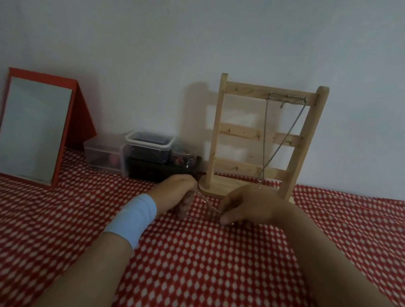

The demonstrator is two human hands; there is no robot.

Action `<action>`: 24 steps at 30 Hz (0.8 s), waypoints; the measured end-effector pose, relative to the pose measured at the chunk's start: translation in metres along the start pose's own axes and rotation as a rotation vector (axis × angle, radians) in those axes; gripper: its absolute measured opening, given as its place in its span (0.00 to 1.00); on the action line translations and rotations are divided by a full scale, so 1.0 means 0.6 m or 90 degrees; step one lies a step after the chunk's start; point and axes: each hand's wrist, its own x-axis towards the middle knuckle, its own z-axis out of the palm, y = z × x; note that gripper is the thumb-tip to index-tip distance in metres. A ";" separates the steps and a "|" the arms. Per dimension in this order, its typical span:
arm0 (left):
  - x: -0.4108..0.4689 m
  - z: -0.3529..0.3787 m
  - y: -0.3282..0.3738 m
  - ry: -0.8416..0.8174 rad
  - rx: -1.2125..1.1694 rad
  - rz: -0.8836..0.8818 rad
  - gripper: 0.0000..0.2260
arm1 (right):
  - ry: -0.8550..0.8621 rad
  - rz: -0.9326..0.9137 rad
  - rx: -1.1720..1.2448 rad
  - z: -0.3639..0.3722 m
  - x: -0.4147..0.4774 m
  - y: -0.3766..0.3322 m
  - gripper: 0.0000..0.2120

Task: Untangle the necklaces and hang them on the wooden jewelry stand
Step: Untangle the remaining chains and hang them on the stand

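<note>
Both hands pinch the thin chain (pixel 207 202): it runs from left hand (pixel 180 194) down-right to right hand (pixel 248 207); stand (pixel 263 135) rises just behind the right hand

A red cloth (pixel 206 270) with white diamond spots covers the whole desk, right up to the pale wall (pixel 160 32) along the far edge. At the far left corner a red-framed mirror (pixel 33 128) stands propped, tilted back on its red support. Just right of it, against the wall, a cluster of clear plastic containers (pixel 148 149): a low one in front, a taller lidded box with dark contents, a small round tub beside that, all touching or nearly so.
</note>
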 end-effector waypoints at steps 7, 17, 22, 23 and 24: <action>0.006 -0.060 0.004 0.003 0.498 -0.036 0.13 | -0.021 0.008 0.243 -0.004 -0.009 0.024 0.08; -0.025 0.003 0.047 -0.114 0.191 0.093 0.08 | 0.110 -0.146 0.604 -0.003 -0.005 -0.006 0.09; -0.037 0.005 0.053 -0.183 0.043 0.115 0.09 | 0.195 -0.179 0.848 -0.013 -0.004 -0.026 0.08; -0.037 -0.004 0.053 -0.171 0.034 0.102 0.10 | 0.207 -0.175 0.882 -0.015 -0.002 -0.024 0.08; -0.037 -0.013 0.052 -0.160 0.032 0.089 0.11 | 0.221 -0.168 0.901 -0.017 -0.001 -0.021 0.08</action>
